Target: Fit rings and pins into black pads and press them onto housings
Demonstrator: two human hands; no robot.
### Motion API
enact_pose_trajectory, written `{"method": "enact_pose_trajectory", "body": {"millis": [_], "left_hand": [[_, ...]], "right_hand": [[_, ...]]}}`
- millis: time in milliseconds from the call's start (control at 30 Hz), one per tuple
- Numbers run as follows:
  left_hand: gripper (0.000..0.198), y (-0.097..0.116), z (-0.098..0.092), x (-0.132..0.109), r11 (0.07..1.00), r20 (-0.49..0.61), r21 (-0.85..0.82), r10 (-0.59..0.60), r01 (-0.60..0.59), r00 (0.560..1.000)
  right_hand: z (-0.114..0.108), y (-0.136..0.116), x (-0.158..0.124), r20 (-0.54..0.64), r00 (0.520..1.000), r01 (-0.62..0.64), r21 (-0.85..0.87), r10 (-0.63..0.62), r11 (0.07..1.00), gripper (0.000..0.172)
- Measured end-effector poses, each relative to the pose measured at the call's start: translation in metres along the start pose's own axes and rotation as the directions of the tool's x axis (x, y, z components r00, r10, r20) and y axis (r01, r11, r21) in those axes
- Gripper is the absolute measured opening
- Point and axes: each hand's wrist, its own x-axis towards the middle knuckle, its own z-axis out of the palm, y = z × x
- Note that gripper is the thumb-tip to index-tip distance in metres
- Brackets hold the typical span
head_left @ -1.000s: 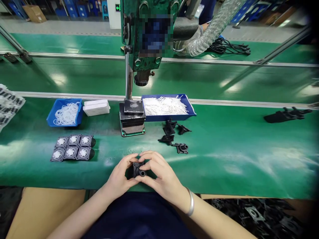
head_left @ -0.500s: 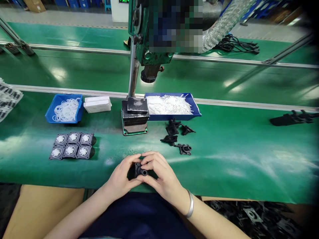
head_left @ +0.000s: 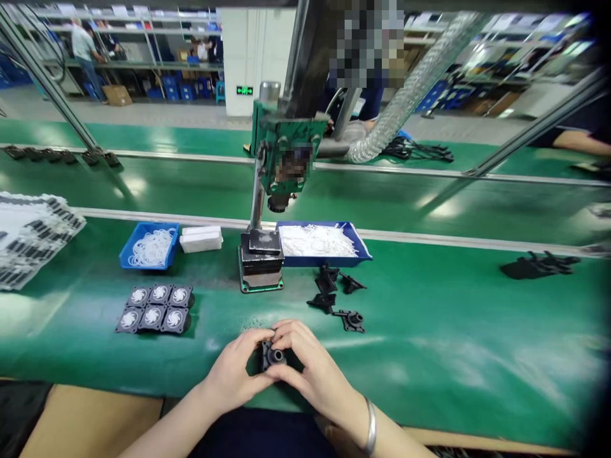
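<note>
A small black plastic part (head_left: 274, 357) with a round hollow stem is held between both hands near the front edge of the green table. My left hand (head_left: 238, 369) grips it from the left, thumb below and fingers above. From the right, my right hand (head_left: 312, 359) closes on the same part with thumb and fingertips. Several similar black parts (head_left: 352, 320) lie ahead to the right. To the left sit several square black pieces (head_left: 153, 315) with white swirl-shaped centres, in two rows.
Ahead stands a green press (head_left: 289, 152) over a black block (head_left: 261, 264). Behind are a blue tray (head_left: 324, 261) of white strips, a blue bin (head_left: 125, 254) of white rings and a white box (head_left: 201, 239). Black parts (head_left: 539, 266) lie far right. People work in the background.
The view has tilted up, so the table appears lower and more background shows. Both hands still hold the black part, whose stem now faces the camera a little more.
</note>
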Motion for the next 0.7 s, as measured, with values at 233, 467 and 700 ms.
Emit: {"method": "enact_pose_trajectory", "body": {"millis": [233, 467, 700], "left_hand": [[0.037, 0.019, -0.072, 0.101, 0.970, -0.150, 0.125, 0.227, -0.209, 0.962], [0.040, -0.012, -0.085, 0.192, 0.992, -0.189, 0.054, 0.124, -0.116, 0.974], [0.039, -0.019, -0.081, 0.199, 0.990, -0.166, 0.017, 0.138, -0.137, 0.976]], "right_hand": [[-0.122, -0.041, 0.114, -0.363, 0.840, 0.224, -0.444, -0.403, 0.868, 0.025], [-0.223, -0.124, 0.272, -0.484, 0.831, 0.242, -0.127, -0.273, 0.962, 0.074], [-0.164, -0.114, 0.198, -0.647, 0.337, 0.419, -0.548, -0.684, 0.725, 0.046]]}}
